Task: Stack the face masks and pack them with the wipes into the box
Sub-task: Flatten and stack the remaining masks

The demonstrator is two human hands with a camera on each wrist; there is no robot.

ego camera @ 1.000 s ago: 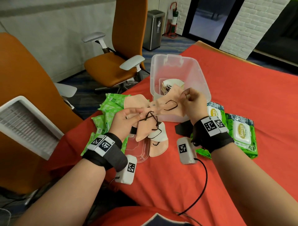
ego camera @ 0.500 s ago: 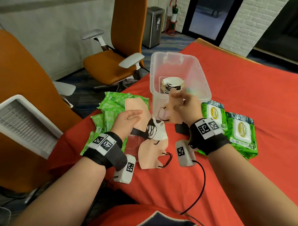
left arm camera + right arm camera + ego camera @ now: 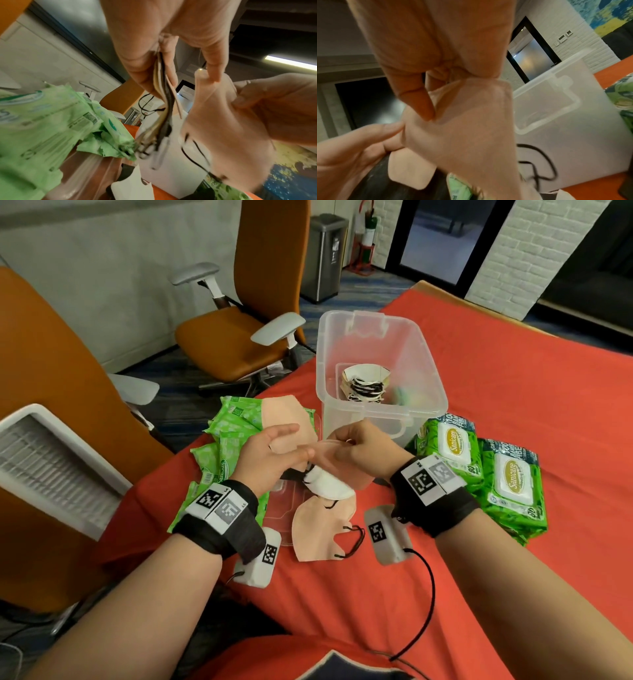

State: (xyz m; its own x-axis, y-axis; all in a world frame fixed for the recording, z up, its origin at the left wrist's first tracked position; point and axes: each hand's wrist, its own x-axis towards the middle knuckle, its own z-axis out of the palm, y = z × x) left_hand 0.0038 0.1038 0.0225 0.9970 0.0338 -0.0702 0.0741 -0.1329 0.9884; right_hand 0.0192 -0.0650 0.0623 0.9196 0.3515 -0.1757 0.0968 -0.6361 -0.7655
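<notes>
Hands meet in front of the clear box (image 3: 376, 419) in the head view: left hand (image 3: 270, 453) grips a stack of masks (image 3: 291, 422), right hand (image 3: 363, 450) pinches one peach mask (image 3: 325, 455). Wipes packs (image 3: 513, 487) lie right of the box.

Left wrist view shows the stack's edges (image 3: 164, 94) clamped between thumb and fingers.

Right wrist view shows the peach mask (image 3: 462, 128) pinched at its top.

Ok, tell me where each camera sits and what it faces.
Head: worn high, looks down at both forearms, the left hand and right hand, the clear box and wipes packs.
Left wrist: looks along the left palm at its stack of masks.
Right wrist: looks along the right fingers pinching a peach mask.
Shared: both wrist views show that peach mask and the opposite hand.
</notes>
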